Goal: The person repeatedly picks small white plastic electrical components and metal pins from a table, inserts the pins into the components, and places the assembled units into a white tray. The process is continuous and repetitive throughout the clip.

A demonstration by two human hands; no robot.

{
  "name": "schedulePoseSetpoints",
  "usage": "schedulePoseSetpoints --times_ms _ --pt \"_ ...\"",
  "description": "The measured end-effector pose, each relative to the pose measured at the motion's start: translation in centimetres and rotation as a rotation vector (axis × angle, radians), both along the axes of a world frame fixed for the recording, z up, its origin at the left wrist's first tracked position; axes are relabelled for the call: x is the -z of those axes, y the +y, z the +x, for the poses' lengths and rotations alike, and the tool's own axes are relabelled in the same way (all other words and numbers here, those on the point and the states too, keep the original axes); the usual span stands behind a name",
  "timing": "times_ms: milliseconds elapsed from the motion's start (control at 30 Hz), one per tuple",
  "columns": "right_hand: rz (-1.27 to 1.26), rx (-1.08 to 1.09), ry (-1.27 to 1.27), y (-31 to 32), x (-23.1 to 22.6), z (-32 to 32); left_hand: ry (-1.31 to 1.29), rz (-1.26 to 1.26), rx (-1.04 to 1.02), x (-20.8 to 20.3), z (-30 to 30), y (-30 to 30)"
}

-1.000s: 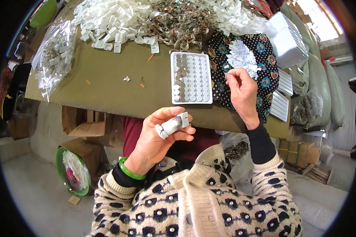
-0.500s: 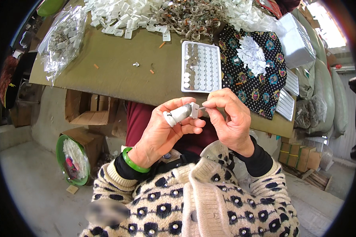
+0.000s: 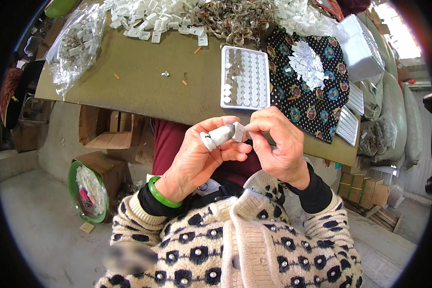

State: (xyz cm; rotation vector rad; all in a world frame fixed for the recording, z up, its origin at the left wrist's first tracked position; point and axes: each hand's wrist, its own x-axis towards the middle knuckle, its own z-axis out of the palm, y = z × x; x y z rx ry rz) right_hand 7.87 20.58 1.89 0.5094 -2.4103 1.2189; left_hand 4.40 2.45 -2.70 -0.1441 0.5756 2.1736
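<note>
Left hand (image 3: 197, 161) gripped a small grey-white cylindrical part (image 3: 219, 136); right hand (image 3: 279, 144) pinched its tip, below the white compartment tray (image 3: 245, 78).

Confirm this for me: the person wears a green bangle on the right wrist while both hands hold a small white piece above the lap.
Not quite: the green bangle sits on the left wrist, as the head view shows. Both the left hand and right hand do hold the small white piece above the lap.

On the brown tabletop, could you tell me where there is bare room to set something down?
The brown tabletop is bare between the clear plastic bag and the white compartment tray, apart from tiny scraps. Crowded: the far edge's white plastic pieces, and the patterned black cloth.
</note>
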Motion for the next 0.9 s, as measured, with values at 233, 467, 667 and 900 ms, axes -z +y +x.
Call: schedulePoseSetpoints --times_ms 233,467,667,900 --pt "0.004 0.013 0.004 -0.03 0.1 -0.15 0.023 -0.025 0.003 -0.1 -0.1 0.08" --pt "-0.013 -0.035 -0.036 0.03 0.31 -0.14 -0.033 -0.014 -0.038 -0.17 0.01 0.41" --pt "-0.029 -0.032 -0.08 -0.41 0.48 -0.21 0.072 -0.066 -0.058 0.26 0.25 0.55" --pt "0.014 -0.045 -0.16 0.11 -0.12 -0.18 0.134 -0.123 -0.039 -0.2 0.45 0.61"
